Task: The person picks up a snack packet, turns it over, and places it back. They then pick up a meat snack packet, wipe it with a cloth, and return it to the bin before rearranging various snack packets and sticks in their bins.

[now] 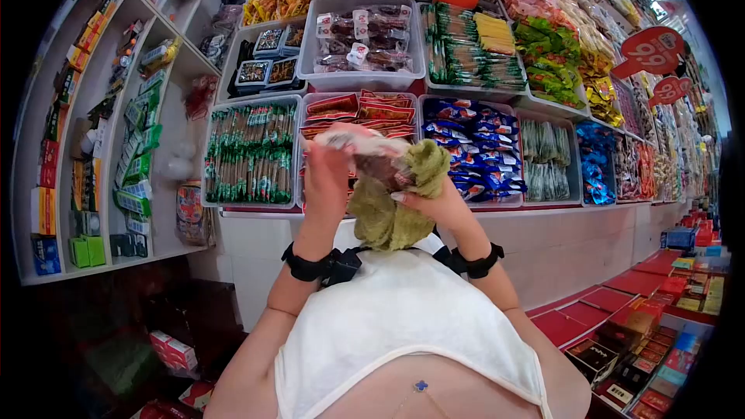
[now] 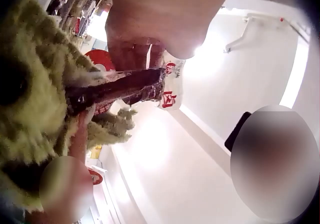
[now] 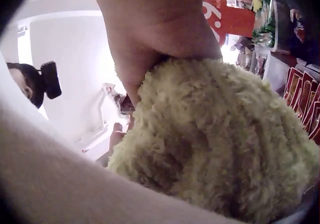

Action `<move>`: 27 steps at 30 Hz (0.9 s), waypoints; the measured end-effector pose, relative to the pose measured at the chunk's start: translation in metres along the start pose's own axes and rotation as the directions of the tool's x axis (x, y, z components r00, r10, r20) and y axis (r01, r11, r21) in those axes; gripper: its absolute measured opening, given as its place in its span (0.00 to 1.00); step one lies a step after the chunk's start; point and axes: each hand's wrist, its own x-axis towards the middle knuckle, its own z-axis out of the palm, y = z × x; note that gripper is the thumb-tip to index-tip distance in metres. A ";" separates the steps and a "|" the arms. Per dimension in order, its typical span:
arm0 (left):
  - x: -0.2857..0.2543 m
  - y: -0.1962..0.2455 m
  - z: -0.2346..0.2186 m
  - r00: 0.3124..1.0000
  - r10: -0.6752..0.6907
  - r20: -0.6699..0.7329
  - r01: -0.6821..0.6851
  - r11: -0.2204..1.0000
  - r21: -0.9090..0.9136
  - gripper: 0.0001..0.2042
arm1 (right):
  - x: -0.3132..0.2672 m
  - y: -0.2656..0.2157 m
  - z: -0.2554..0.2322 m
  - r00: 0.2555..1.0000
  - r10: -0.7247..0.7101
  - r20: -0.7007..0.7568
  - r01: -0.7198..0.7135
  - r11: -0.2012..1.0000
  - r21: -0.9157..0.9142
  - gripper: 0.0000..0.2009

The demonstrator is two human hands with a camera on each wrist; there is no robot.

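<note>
A clear packet of dark contents [image 1: 384,167] with a white and red end is held up in front of the chest. My left hand [image 1: 326,174] grips its white end; in the left wrist view the packet [image 2: 125,86] stretches between this hand [image 2: 160,24] and the fluffy green cloth [image 2: 35,89]. My right hand [image 1: 438,206] holds that cloth [image 1: 392,221] at the packet's other end, thumb on top. In the right wrist view the bunched cloth [image 3: 215,139] lies under the right hand [image 3: 160,29] and hides most of its fingers.
Clear bins of wrapped snacks stand beyond the hands, with green packets [image 1: 250,151], blue packets [image 1: 473,147] and dark packets [image 1: 365,35]. Shelves [image 1: 116,109] rise at the left. Red price signs [image 1: 652,52] stand over the bins. Boxes [image 1: 644,357] lie low at the right.
</note>
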 end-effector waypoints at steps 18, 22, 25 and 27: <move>0.010 -0.002 -0.015 0.957 -0.174 -0.231 0.244 0.916 0.320 0.18 | -0.018 0.000 -0.026 0.933 0.123 -0.338 0.026 0.915 0.403 0.17; 0.014 0.000 -0.014 0.971 -0.155 -0.180 0.221 0.869 0.442 0.18 | -0.020 0.003 -0.032 0.899 0.151 -0.411 0.015 0.927 0.374 0.16; 0.015 -0.003 -0.020 0.983 -0.145 -0.112 0.182 0.826 0.533 0.17 | -0.021 -0.001 -0.037 0.901 0.105 -0.421 0.014 0.963 0.269 0.14; 0.014 -0.002 -0.021 0.984 -0.158 -0.082 0.177 0.836 0.520 0.17 | -0.023 -0.003 -0.040 0.901 0.059 -0.429 0.017 0.985 0.171 0.13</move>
